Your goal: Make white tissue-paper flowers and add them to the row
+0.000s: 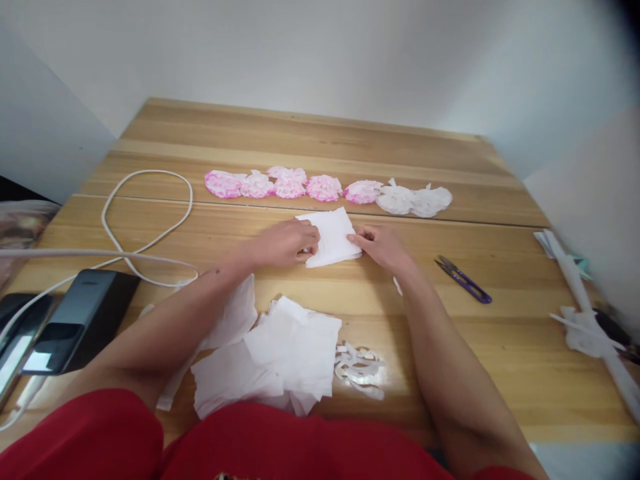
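Note:
A small squarish stack of white tissue paper lies at the middle of the wooden table between my hands. My left hand has its curled fingers closed at the stack's left side. At the right edge, my right hand pinches the paper with the thumb on top; its other fingers are partly hidden. Just behind the stack runs a row of ruffled paper flowers, such as a pink-edged flower and a plain white flower. Closer to my body is a loose pile of white tissue squares.
Purple-handled thread snips rest right of my right forearm. Thin white paper strips lie beside the pile. On the left are a black power bank and a looped white cable. White plastic lines the table's right edge.

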Demonstrator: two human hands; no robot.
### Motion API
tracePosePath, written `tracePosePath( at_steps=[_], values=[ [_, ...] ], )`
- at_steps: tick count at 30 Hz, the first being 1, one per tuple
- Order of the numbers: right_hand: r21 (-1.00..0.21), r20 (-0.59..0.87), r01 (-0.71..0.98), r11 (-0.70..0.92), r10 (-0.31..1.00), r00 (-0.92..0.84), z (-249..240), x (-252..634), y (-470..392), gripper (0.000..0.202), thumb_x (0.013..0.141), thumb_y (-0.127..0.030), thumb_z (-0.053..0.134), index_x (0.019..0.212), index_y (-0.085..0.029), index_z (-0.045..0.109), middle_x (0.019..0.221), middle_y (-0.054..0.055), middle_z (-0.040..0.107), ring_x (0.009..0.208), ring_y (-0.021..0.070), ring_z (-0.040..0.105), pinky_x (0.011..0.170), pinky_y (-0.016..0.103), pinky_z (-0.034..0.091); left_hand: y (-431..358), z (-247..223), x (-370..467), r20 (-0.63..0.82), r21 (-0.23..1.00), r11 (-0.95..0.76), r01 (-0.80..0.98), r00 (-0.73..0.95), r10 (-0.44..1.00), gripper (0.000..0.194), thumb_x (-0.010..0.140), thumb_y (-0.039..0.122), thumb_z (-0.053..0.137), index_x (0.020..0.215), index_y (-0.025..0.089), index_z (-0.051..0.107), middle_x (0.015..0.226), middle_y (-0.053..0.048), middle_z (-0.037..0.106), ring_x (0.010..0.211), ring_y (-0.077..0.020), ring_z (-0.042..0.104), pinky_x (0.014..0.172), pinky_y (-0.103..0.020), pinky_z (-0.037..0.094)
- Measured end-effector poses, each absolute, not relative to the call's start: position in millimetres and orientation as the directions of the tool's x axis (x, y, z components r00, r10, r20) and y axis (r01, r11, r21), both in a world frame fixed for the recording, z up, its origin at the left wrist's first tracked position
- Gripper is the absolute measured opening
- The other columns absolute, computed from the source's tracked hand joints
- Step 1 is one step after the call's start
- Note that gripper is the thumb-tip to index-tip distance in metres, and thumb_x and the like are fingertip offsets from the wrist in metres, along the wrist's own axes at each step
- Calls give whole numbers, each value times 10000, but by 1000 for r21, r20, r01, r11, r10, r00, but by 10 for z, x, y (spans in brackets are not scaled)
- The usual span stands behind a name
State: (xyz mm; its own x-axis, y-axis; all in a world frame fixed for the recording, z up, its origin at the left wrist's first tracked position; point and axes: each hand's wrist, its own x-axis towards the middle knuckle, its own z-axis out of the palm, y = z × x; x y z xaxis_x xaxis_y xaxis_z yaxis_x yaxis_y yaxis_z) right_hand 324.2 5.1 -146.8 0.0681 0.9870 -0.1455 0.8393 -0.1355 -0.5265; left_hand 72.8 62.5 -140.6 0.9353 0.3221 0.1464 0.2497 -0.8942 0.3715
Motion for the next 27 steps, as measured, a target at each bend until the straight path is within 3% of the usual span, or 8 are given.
tracePosePath(
  at_steps=[4,10,17,27],
  values=[
    [-521,-150,842,-143,986,74,-1468,3244,53,356,821,-487,548,613,-197,552,657,11,639,592,142,483,556,278,270,649,-1399,696,134,410,-879,243,937,322,90,855,249,589,865,183,649,991,-71,681,975,-209,590,893,-315,406],
    [-523,-146,840,-143,986,76,-1497,3263,67,371,814,-510,555,615,-197,563,650,8,637,600,147,497,552,276,277,666,-1332,659,49,443,-865,235,957,285,254,813,364,672,980,177,635,1114,-91,653,1077,-247,562,946,-346,406],
    [-531,-147,835,-144,986,76,-1516,3277,70,371,817,-513,547,617,-201,572,630,1,632,578,146,491,550,281,288,670,-1330,654,71,455,-858,236,951,299,122,870,226,565,949,176,643,1061,-79,670,1048,-216,580,949,-322,415],
    [-562,-139,816,-133,988,65,-1514,3290,72,371,810,-511,555,610,-199,562,613,-1,614,574,142,484,549,279,292,678,-1318,676,142,433,-877,211,944,297,202,917,206,482,899,170,680,1025,-83,695,986,-187,615,897,-298,438]
  ],
)
